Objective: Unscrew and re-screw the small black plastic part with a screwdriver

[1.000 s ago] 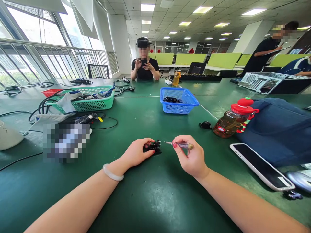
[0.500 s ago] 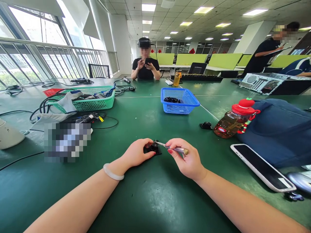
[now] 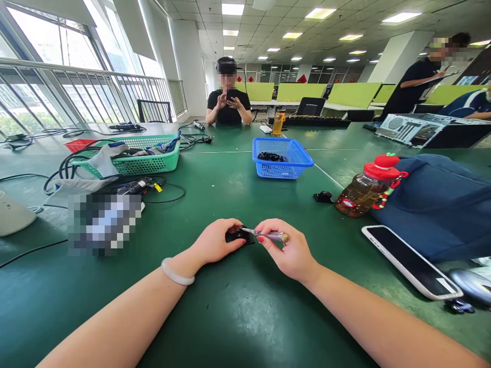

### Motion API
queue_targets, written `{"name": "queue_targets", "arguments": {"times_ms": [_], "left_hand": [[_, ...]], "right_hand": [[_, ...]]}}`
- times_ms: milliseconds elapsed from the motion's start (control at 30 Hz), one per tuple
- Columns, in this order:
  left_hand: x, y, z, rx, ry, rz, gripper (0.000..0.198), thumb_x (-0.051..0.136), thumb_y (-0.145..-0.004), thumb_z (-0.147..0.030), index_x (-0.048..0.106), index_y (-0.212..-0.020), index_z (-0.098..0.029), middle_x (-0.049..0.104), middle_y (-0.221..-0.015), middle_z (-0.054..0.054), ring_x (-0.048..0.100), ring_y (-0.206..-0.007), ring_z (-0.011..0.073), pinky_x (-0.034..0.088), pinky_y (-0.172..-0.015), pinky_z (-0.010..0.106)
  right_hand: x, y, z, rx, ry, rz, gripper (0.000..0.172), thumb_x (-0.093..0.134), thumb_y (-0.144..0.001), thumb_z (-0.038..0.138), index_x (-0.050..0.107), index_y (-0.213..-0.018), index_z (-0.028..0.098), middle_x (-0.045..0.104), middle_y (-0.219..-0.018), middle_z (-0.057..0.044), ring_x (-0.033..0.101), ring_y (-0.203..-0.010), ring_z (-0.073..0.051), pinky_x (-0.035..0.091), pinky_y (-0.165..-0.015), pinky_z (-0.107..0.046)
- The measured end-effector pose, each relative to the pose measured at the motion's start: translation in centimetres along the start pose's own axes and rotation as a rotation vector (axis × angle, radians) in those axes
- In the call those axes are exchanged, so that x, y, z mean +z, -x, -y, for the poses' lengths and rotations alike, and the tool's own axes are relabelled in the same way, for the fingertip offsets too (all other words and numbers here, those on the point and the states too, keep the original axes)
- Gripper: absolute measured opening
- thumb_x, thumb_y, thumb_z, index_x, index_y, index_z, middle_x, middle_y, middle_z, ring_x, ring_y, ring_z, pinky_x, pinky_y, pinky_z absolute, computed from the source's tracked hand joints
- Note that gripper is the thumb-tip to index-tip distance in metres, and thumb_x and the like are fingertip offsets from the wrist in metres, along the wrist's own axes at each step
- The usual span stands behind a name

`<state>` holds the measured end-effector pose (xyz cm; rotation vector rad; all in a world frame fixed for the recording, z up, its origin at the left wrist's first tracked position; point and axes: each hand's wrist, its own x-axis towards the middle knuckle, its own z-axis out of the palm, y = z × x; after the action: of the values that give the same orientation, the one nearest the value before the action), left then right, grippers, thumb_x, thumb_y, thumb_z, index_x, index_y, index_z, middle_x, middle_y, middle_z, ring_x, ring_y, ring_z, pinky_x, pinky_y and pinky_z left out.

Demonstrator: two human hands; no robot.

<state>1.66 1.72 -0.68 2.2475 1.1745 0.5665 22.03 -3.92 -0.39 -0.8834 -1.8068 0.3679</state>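
On the green table, my left hand (image 3: 217,240) is closed around a small black part (image 3: 240,235), thumb on the near side and fingers on the far side. What kind of part it is I cannot make out. My right hand (image 3: 289,248) grips a screwdriver (image 3: 274,235) with a pale, shiny handle, pinched between thumb and fingers. Its metal shaft slants left, and the tip meets the top of the black part, where the exact contact is too small to tell. A white bracelet (image 3: 177,272) circles my left wrist.
Ahead stands a blue basket (image 3: 284,171) holding black parts. Another black piece (image 3: 324,197) lies near a red-capped bottle (image 3: 364,186). A phone (image 3: 412,261) and a dark blue bag (image 3: 441,209) are at right. At left are a green basket (image 3: 149,164) and cables. A person (image 3: 229,102) sits opposite.
My right hand has shifted slightly left with the screwdriver, bringing its tip further over the black part. My left hand keeps its hold. The whole view has moved a little.
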Motion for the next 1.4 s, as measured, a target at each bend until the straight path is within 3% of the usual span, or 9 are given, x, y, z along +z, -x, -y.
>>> {"name": "queue_targets", "arguments": {"times_ms": [367,633,833,1267,1400], "left_hand": [[0.08,0.08,-0.11,0.019,-0.042,-0.115,0.028,0.056,-0.083,-0.042,0.064,-0.104,-0.025,0.067,-0.105,0.003,0.059,-0.097,0.0187,0.048,-0.089,0.034],[0.04,0.11,-0.37,0.044,-0.100,-0.109,0.025,0.053,-0.081,-0.035,0.067,-0.099,-0.024,0.068,-0.103,0.003,0.057,-0.098,0.0197,0.048,-0.092,0.037],[0.01,0.33,-0.51,0.046,-0.143,-0.152,0.024,0.055,-0.080,-0.034,0.067,-0.098,-0.024,0.068,-0.101,0.002,0.057,-0.099,0.0205,0.048,-0.093,0.037],[-0.03,0.33,-0.45,0.094,-0.121,-0.033,0.031,0.060,-0.082,-0.038,0.064,-0.112,-0.031,0.067,-0.110,-0.001,0.058,-0.103,0.0199,0.046,-0.095,0.035],[-0.13,0.07,-0.35,0.082,-0.080,0.014,0.029,0.059,-0.083,-0.034,0.065,-0.112,-0.032,0.069,-0.107,-0.001,0.059,-0.099,0.0188,0.046,-0.094,0.035]], "right_hand": [[-0.16,-0.01,0.41,-0.076,0.013,-0.051,0.002,0.054,-0.089,0.019,0.053,-0.089,0.016,0.061,-0.092,-0.002,0.060,-0.085,-0.007,0.051,-0.081,-0.017],[-0.26,-0.05,0.38,-0.022,0.051,-0.009,0.008,0.052,-0.090,0.024,0.054,-0.089,0.016,0.061,-0.090,-0.002,0.060,-0.081,-0.007,0.051,-0.077,-0.017],[-0.35,0.00,0.48,0.006,0.011,-0.059,0.012,0.053,-0.090,0.026,0.054,-0.086,0.016,0.061,-0.088,-0.003,0.060,-0.080,-0.007,0.051,-0.074,-0.018],[-0.59,-0.09,0.40,0.055,0.054,-0.043,0.013,0.054,-0.090,0.029,0.054,-0.088,0.016,0.061,-0.085,-0.001,0.059,-0.073,-0.006,0.049,-0.067,-0.016],[-0.76,-0.36,0.14,0.093,0.016,-0.073,0.016,0.058,-0.089,0.029,0.051,-0.097,0.017,0.062,-0.089,-0.001,0.062,-0.080,-0.007,0.052,-0.077,-0.019]]}}
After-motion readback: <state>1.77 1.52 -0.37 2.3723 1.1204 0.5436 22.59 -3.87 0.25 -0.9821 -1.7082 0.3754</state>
